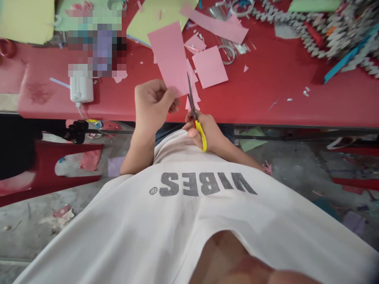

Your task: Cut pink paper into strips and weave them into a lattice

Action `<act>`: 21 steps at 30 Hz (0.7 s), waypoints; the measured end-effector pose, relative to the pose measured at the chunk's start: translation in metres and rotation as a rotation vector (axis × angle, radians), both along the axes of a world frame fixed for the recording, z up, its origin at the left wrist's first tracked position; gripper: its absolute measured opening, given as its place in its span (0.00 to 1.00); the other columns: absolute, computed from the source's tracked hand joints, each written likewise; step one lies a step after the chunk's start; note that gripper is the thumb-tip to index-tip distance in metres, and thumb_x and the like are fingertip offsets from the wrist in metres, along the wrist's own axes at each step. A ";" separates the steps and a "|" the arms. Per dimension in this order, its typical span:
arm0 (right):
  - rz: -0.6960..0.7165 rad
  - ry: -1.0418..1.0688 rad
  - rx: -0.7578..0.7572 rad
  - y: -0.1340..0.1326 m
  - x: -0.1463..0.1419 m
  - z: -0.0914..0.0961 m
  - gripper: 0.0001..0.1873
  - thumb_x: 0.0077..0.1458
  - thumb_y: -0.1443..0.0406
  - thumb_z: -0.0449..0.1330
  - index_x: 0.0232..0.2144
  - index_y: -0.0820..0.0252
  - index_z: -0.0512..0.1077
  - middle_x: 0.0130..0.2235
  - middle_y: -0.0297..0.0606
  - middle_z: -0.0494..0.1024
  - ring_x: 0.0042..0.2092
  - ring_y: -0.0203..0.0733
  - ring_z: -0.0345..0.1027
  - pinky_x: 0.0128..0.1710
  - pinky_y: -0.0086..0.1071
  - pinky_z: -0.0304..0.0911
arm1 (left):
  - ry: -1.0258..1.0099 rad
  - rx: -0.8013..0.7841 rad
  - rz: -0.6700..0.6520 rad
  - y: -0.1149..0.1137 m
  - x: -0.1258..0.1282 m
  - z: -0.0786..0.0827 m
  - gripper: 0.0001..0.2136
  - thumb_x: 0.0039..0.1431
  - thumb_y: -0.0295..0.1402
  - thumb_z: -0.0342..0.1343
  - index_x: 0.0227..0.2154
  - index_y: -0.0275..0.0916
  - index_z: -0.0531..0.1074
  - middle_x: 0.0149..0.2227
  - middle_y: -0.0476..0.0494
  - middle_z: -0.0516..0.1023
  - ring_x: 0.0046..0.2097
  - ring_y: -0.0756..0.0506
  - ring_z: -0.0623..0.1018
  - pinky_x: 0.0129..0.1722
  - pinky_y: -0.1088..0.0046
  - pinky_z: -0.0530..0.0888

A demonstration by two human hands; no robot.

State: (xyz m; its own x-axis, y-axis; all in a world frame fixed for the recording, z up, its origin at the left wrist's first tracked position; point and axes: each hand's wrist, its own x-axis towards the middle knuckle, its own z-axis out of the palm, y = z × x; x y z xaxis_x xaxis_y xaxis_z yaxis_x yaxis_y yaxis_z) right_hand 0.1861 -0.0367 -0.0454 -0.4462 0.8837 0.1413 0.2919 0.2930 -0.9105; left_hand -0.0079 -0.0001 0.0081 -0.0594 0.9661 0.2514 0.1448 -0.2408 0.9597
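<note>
My left hand (pixel 155 100) pinches the lower edge of a pink paper strip (pixel 170 57), which stands up away from me over the table. In my right hand (pixel 207 128) is a pair of scissors (pixel 194 104) with yellow handles. Their blades point away from me, slightly apart, close to the right edge of the strip, and I cannot tell if they touch it. Narrow jagged pink scraps (pixel 192 103) lie under and beside the blades. A squarish pink piece of paper (pixel 210 68) rests on the table to the right.
The red table (pixel 254 94) carries green paper (pixel 136 23), a white charger with a cable (pixel 81 89), tape rolls (pixel 227 54) and a heap of grey zigzag strips (pixel 328 35). A red chair (pixel 65 157) stands at the left. Paper scraps litter the floor.
</note>
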 end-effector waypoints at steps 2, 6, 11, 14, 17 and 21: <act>0.001 -0.002 0.003 0.000 0.000 0.002 0.47 0.51 0.20 0.50 0.42 0.54 0.66 0.35 0.41 0.84 0.35 0.52 0.81 0.39 0.42 0.71 | 0.012 -0.006 -0.008 -0.001 0.001 0.000 0.14 0.68 0.32 0.63 0.25 0.39 0.75 0.23 0.52 0.80 0.20 0.54 0.76 0.20 0.80 0.73; 0.001 -0.018 0.003 0.001 -0.001 0.008 0.46 0.52 0.20 0.48 0.40 0.54 0.65 0.33 0.40 0.83 0.35 0.52 0.81 0.37 0.41 0.68 | 0.026 -0.031 -0.018 -0.005 0.002 0.003 0.14 0.67 0.36 0.66 0.25 0.39 0.75 0.23 0.51 0.80 0.21 0.53 0.77 0.20 0.80 0.74; -0.003 -0.044 0.001 0.000 -0.002 0.013 0.44 0.55 0.21 0.47 0.38 0.53 0.65 0.29 0.38 0.81 0.35 0.54 0.81 0.36 0.42 0.67 | 0.038 -0.051 -0.007 -0.008 0.004 0.006 0.14 0.67 0.36 0.66 0.25 0.40 0.75 0.24 0.50 0.82 0.21 0.53 0.77 0.21 0.79 0.75; -0.003 -0.053 -0.001 -0.001 -0.002 0.014 0.43 0.56 0.22 0.47 0.39 0.53 0.65 0.27 0.37 0.80 0.32 0.52 0.79 0.36 0.43 0.67 | 0.036 -0.020 0.000 -0.009 0.004 0.005 0.14 0.68 0.34 0.65 0.25 0.40 0.75 0.23 0.52 0.81 0.21 0.53 0.77 0.20 0.80 0.74; -0.012 -0.064 -0.001 -0.002 -0.002 0.015 0.44 0.56 0.22 0.46 0.39 0.53 0.64 0.26 0.37 0.79 0.31 0.53 0.78 0.36 0.43 0.68 | 0.041 -0.009 0.007 -0.009 0.004 0.003 0.14 0.68 0.31 0.64 0.25 0.40 0.74 0.23 0.52 0.81 0.20 0.54 0.76 0.20 0.81 0.73; -0.028 -0.090 -0.012 -0.002 -0.003 0.017 0.44 0.56 0.21 0.46 0.38 0.53 0.65 0.26 0.38 0.78 0.34 0.54 0.80 0.35 0.42 0.67 | 0.037 -0.019 0.000 -0.009 0.003 0.003 0.13 0.67 0.30 0.63 0.25 0.40 0.75 0.23 0.52 0.81 0.20 0.54 0.77 0.20 0.80 0.74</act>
State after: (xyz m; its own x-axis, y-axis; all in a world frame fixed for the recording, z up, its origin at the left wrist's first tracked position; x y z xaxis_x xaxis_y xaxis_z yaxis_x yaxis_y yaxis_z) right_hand 0.1831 -0.0384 -0.0281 -0.4317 0.8974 0.0913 0.3810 0.2731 -0.8833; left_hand -0.0050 -0.0091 0.0115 -0.0506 0.9706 0.2352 0.1803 -0.2228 0.9580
